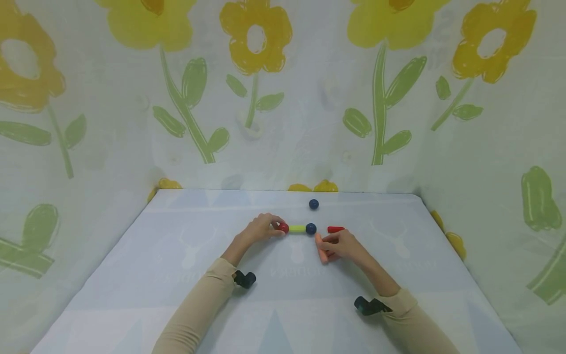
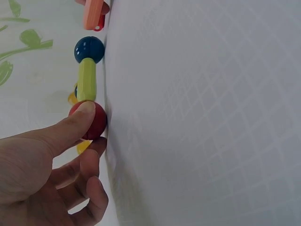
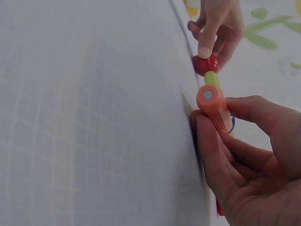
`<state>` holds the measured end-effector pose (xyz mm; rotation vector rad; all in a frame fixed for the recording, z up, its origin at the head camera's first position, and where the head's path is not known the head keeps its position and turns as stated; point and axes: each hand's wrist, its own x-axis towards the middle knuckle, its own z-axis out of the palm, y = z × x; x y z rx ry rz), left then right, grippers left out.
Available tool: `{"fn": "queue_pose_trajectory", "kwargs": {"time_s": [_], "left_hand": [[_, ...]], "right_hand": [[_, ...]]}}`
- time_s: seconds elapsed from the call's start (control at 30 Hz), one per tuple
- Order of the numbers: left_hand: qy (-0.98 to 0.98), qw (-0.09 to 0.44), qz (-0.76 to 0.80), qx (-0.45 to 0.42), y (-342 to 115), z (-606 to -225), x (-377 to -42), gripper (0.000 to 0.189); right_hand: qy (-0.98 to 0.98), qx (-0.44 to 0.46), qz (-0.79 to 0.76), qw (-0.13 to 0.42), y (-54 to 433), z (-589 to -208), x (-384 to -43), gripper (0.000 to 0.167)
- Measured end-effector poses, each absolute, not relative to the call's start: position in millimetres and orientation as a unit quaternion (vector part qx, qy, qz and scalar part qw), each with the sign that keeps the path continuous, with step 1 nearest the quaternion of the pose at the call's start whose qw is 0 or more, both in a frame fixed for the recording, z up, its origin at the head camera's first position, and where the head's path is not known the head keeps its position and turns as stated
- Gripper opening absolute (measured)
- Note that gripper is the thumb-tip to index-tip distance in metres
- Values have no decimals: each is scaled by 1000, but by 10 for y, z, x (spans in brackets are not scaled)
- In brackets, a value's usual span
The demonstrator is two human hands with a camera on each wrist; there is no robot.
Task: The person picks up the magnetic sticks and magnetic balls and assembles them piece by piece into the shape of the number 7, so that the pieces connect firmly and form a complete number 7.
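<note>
My left hand [image 1: 260,229] pinches a red ball [image 1: 283,227] between thumb and fingers, at the left end of a short chain. A yellow-green rod [image 1: 297,228] joins that ball to a dark blue ball [image 1: 311,229] on the right. In my right hand [image 1: 347,247] is an orange rod [image 1: 323,256], gripped by thumb and fingertips, its upper end close to the blue ball. The right wrist view shows a round silver disc [image 3: 208,95] set in the end of this orange rod [image 3: 217,113].
Just behind my right hand lies a red rod [image 1: 335,229]. A second dark blue ball [image 1: 313,204] sits farther back, near the far edge of the pale patterned table [image 1: 283,314]. Flower-printed curtains [image 1: 305,123] enclose the table at the back and both sides.
</note>
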<state>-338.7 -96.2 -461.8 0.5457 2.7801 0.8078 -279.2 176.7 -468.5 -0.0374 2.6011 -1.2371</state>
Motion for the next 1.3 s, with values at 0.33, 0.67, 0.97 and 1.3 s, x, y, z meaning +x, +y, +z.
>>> {"fn": "queue_pose_trajectory", "kwargs": {"time_s": [0.33,0.67,0.97,1.3], "left_hand": [[938,97,277,185,-964,-4620,-3390,34],[938,101,278,180,-957,-4616,-3390,35],[940,107,272,177,-963,-4611,-3375,36],[940,104,270,184,-968,-4619,-3385,35]], "right_hand": [[873,-3,-466,146,1716,-4725,-2790,41],[843,19,-513,159,1655,-4759,-2803,44],[826,37,-535,175,1625,-4749,-2801,45],[813,51,-554,173,1592,-4776,-2816,39]]}}
